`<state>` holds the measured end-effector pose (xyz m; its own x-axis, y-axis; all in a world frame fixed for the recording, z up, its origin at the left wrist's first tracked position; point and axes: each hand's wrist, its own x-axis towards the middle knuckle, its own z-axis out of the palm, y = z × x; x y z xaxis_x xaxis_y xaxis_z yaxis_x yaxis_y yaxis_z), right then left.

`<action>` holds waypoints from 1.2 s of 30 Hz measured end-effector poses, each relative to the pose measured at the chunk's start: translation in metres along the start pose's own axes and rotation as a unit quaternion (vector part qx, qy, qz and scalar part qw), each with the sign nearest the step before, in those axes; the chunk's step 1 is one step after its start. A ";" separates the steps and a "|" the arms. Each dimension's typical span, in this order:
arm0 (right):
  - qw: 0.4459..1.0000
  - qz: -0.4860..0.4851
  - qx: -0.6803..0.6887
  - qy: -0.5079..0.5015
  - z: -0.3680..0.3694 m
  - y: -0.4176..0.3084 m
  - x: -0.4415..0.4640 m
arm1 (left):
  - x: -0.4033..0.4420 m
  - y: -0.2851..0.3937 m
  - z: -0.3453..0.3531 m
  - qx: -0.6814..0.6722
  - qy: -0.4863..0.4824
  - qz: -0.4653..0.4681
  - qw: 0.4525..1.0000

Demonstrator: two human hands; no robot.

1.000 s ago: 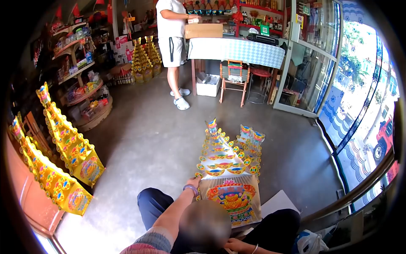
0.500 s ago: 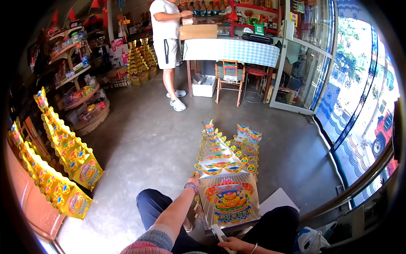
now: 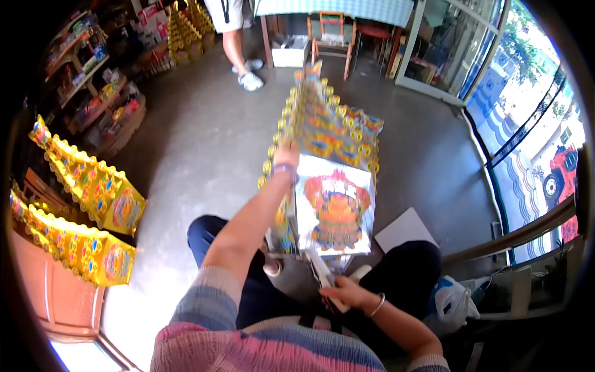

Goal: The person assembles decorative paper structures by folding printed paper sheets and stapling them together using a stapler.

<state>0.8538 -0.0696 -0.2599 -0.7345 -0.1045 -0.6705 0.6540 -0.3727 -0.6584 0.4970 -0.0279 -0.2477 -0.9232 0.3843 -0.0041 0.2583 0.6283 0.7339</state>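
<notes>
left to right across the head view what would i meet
Front yellow towers, standing person's shoes, left hand, held tower's patterned panel, white sheet, plastic bag, red vehicle outside.

Far side: cloth-draped table; chair and red stool by it, white box beneath. Person standing left of it, upper body out of frame. Left: loaded shelves. Right: glass door; red vehicle outside. Lower right: plastic bag.

Tiered tower: glossy printed card, by its look
Floor: smooth, faintly shiny
Striped top: crinkled matt cloth
Bag: thin creased plastic
</notes>
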 end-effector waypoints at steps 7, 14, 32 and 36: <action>0.997 -0.079 0.009 -0.020 -0.025 -0.019 0.039 | -0.001 0.095 -0.054 0.226 0.104 0.193 0.949; 0.963 -0.194 0.101 0.157 -0.107 -0.028 -0.005 | -0.045 0.145 -0.008 0.467 0.024 0.322 0.823; 0.897 -0.273 0.171 0.303 -0.183 -0.068 -0.027 | -0.207 -0.044 -0.039 0.106 0.019 0.520 0.847; 0.904 -0.276 0.170 0.279 -0.170 -0.075 -0.027 | -0.177 -0.058 -0.039 0.250 -0.034 0.396 0.883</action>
<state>0.8550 0.1176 -0.2506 -0.6639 0.6301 -0.4027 0.0532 -0.4974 -0.8659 0.6344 -0.1593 -0.2633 -0.3814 0.8665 0.3221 0.9244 0.3573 0.1334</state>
